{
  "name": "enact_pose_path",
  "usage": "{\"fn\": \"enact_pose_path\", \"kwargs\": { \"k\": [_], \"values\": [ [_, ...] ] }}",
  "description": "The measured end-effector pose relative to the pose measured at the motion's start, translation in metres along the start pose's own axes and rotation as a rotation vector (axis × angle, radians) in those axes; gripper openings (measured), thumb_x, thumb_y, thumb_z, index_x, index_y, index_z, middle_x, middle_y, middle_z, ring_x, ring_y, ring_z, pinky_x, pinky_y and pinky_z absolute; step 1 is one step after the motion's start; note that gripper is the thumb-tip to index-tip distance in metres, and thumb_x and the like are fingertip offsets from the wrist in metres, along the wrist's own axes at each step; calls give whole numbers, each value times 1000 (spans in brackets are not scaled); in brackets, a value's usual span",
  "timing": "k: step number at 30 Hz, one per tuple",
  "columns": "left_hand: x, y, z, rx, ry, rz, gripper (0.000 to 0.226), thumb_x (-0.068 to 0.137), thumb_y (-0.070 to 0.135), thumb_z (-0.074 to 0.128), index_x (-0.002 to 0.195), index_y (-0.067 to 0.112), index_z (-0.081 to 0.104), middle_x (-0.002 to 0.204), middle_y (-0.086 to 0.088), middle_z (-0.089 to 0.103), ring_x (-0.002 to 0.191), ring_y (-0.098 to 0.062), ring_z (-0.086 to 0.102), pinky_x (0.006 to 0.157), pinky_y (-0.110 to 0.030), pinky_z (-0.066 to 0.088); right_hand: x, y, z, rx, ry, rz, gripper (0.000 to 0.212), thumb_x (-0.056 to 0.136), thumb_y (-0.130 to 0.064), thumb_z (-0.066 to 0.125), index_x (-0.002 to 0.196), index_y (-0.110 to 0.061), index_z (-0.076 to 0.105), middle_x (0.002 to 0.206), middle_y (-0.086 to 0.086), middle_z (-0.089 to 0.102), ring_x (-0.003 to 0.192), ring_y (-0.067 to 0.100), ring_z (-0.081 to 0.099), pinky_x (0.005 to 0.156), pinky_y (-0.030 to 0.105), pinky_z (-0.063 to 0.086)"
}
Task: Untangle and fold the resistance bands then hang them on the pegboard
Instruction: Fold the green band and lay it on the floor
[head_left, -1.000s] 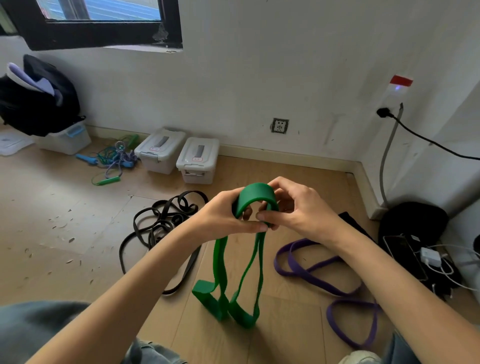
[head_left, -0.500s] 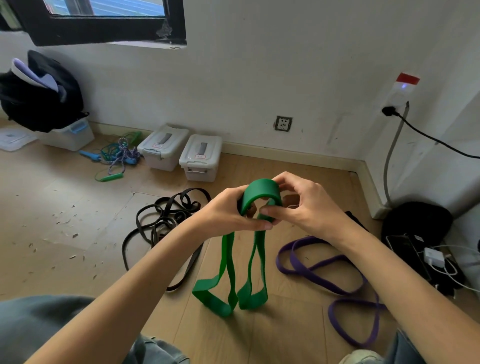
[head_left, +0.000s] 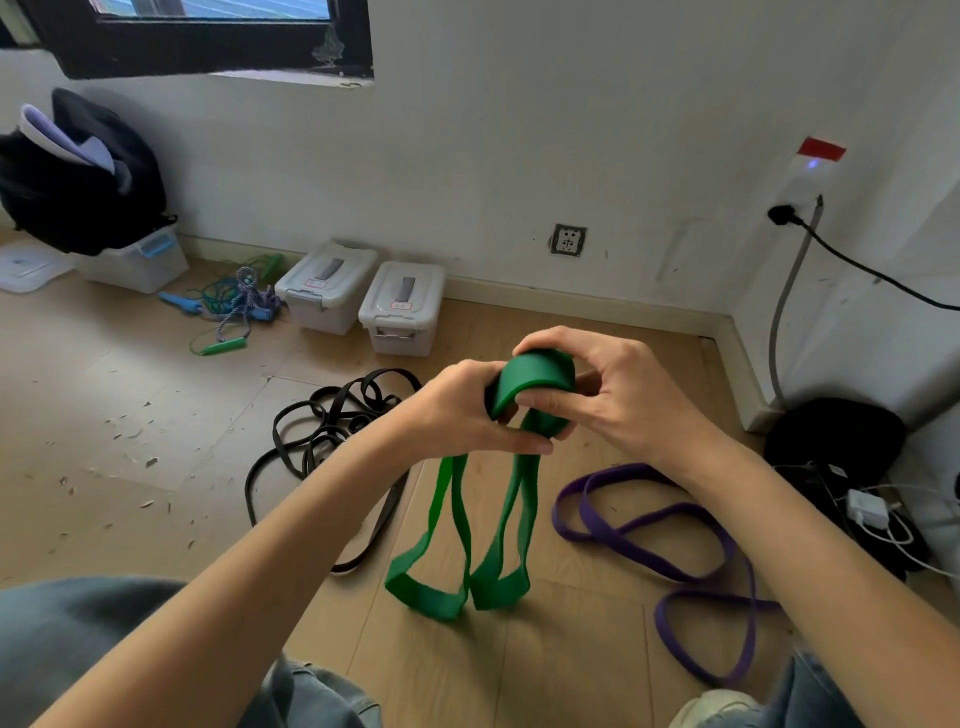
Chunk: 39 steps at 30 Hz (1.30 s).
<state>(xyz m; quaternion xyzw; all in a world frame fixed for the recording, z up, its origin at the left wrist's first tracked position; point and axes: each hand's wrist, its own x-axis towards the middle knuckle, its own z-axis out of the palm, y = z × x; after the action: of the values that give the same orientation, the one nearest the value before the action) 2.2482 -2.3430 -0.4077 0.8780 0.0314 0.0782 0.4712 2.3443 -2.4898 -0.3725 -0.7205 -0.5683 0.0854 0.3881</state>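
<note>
Head view: left hand (head_left: 462, 410) and right hand (head_left: 618, 395) both grip the folded top of the green band (head_left: 535, 382) at frame centre, two loops hanging to the floor. Purple band (head_left: 675, 551) lies lower right, black band (head_left: 332, 431) left of centre

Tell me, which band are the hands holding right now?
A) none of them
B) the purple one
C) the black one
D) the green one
D: both the left hand and the right hand grip the folded top of the green band, while the black band and the purple band lie on the floor.
</note>
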Motion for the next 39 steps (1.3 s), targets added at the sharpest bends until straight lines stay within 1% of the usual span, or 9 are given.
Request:
{"fn": "enact_pose_path", "kwargs": {
  "k": [4,7,14,18,24,28,32,36,39],
  "values": [
    [0,4,-6,-4,26,30,36,68,22,80,98,11,63,86,-12,66,79,-30,61,75,-49,50,-1,-2,-2,94,12,23,37,76,-36,63,110,-24,58,104,-2,63,87,11,64,68,29,58],
    [0,3,-5,-30,20,16,34,68,20,79,97,13,63,87,-10,67,81,-29,62,75,-46,51,-1,0,0,71,17,16,35,79,-32,64,111,-22,59,105,-2,63,93,12,63,76,32,57],
    [-2,-4,13,-355,14,-28,30,71,10,77,94,23,64,83,9,69,80,-6,65,70,-17,51,-4,1,2,183,27,30,36,75,-34,61,109,-23,58,104,-8,61,94,11,63,78,24,55],
    [-8,-25,27,-361,70,-134,31,68,21,78,96,19,65,106,-11,61,97,-23,62,86,-36,53,-3,-2,-2,296,71,28,32,74,-32,61,105,-25,57,100,-11,59,86,9,66,66,18,55],
    [-15,-38,33,-287,50,-164,14,80,4,65,81,17,58,90,-6,63,88,-17,64,83,-32,53,-4,3,-12,529,238,68,25,79,-29,58,104,-25,55,97,-5,61,82,4,67,63,15,53],
    [-5,-19,-6,-165,227,-62,15,83,3,62,81,16,55,70,2,54,57,3,54,58,-15,47,-11,28,-35,84,17,310,39,79,-38,61,115,-32,49,124,-5,51,105,8,57,84,25,48],
    [2,-1,-8,169,40,-63,21,78,11,68,72,22,52,62,10,51,47,5,47,48,-8,36,-15,28,-16,-156,-176,337,86,66,-36,79,138,-33,32,137,-12,36,126,7,35,101,30,28],
    [3,3,2,308,-9,-41,29,71,18,72,62,30,47,57,11,49,47,6,46,45,-10,34,-14,18,7,-19,-217,224,40,74,-27,76,111,-23,60,100,-7,65,91,5,59,81,26,48],
    [-1,0,-1,204,-11,-54,23,71,21,74,65,31,53,53,14,53,46,4,46,45,-9,33,-10,15,0,-19,-160,170,30,76,-28,74,104,-23,65,91,-8,68,84,4,62,78,23,48]
  ]
}}
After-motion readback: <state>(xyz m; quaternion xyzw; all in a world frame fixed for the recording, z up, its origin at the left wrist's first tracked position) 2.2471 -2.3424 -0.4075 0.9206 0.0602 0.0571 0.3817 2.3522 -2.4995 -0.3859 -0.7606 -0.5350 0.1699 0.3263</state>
